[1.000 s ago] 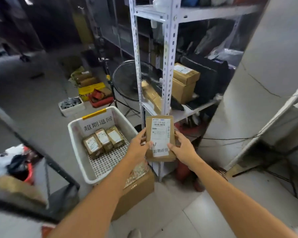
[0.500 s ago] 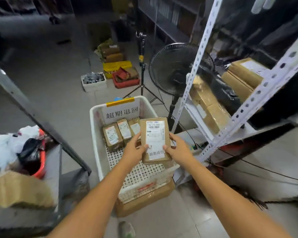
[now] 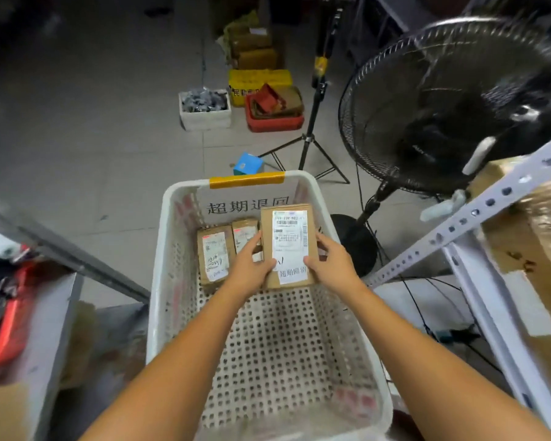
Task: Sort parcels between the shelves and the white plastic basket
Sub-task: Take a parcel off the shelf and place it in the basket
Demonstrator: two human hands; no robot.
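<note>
I hold a flat brown cardboard parcel (image 3: 289, 246) with a white shipping label over the far end of the white plastic basket (image 3: 169, 249). My left hand (image 3: 250, 265) grips its left edge and my right hand (image 3: 330, 261) grips its right edge. Inside the basket, against the far wall, stand two smaller labelled parcels: one (image 3: 215, 254) at the left and another (image 3: 245, 232) partly hidden behind my left hand. The basket's perforated floor (image 3: 277, 351) nearer to me is bare. A yellow tape strip (image 3: 246, 180) marks the far rim.
A white metal shelf post (image 3: 477, 211) slants across the right, with large brown boxes (image 3: 528, 237) on the shelf. A black standing fan (image 3: 452, 103) and a tripod (image 3: 312, 128) stand beyond the basket. Small bins (image 3: 204, 109) sit on the floor further back. A grey rack (image 3: 45, 313) stands at left.
The view has swung down and left from the shelf to the basket. Both hands have carried the parcel over the basket's far end, beside the parcels inside.
</note>
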